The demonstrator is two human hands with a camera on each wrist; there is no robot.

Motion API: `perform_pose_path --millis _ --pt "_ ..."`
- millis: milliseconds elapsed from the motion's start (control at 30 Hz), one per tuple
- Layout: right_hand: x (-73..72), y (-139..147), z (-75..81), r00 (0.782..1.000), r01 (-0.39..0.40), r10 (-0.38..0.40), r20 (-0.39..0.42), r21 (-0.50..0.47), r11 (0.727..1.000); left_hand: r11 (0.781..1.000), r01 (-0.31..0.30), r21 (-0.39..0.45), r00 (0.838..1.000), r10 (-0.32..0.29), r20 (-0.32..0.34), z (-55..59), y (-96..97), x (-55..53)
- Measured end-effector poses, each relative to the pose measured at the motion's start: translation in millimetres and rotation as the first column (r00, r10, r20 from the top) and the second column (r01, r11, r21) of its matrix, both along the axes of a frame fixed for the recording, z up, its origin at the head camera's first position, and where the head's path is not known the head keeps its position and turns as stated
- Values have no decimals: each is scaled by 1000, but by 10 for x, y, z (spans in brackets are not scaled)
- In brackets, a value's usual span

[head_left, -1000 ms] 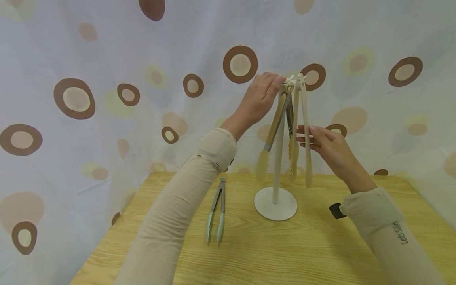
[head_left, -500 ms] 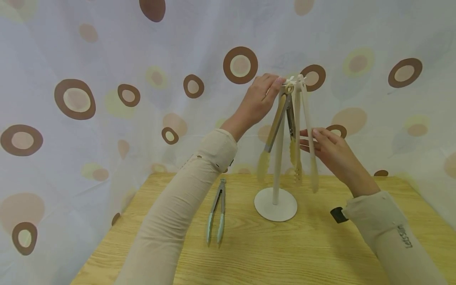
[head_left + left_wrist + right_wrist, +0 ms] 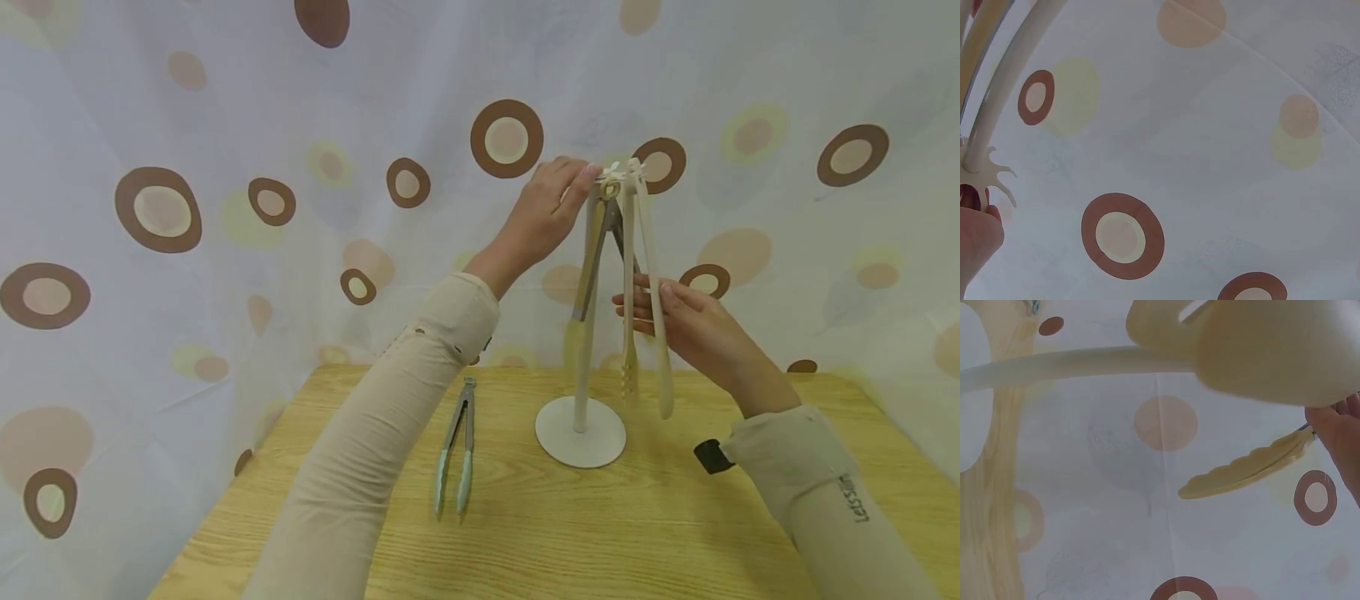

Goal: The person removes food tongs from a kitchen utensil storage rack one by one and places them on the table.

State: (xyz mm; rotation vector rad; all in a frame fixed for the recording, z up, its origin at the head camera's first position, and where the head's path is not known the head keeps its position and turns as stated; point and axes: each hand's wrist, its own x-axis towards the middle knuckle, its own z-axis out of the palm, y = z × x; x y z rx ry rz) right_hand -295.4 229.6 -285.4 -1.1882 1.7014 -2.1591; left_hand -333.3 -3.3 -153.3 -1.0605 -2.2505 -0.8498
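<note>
A white stand (image 3: 581, 450) with a round base, upright pole and hooked top stands on the table. My left hand (image 3: 551, 196) holds its top; in the left wrist view that hand (image 3: 979, 234) is partly cut off beside the hooks (image 3: 999, 178). Cream tongs (image 3: 652, 258) hang at the right of the hooks, arms spread. My right hand (image 3: 697, 321) has its thumb on their right arm and its other fingers behind. Grey metal tongs with yellow tips (image 3: 596, 267) also hang there; one yellow tip (image 3: 1247, 469) shows in the right wrist view, near the right hand's fingers.
Metal tongs with pale teal tips (image 3: 465, 442) lie on the wooden table (image 3: 525, 542), left of the stand's base. A curtain with brown and beige rings (image 3: 292, 108) hangs behind the table and along its sides.
The cream tongs' right arm has swung outward to the right with my right hand. The yellow-tipped tongs have swung rightward, one arm now behind the cream tongs. My left hand has stayed put.
</note>
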Motion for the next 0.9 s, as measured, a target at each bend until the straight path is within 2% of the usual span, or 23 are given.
perform_pose_path --millis 100,233,400,600,900 --pt "4 27 0 999 -26 27 -22 56 998 1000 3 3 1000 -3 -5 0 7 2" --pt "2 45 -7 998 -42 45 -38 83 996 1000 5 8 1000 -5 -7 5 7 11" --pt "-5 32 -23 997 -38 42 -61 58 998 1000 11 16 1000 -11 -10 4 1 13" --pt "1 16 -33 997 -71 71 -33 4 997 1000 10 12 1000 -10 -10 1 5 10" --pt "16 9 -22 999 -47 47 -27 -9 999 1000 -8 -9 1000 8 0 10 11 12"
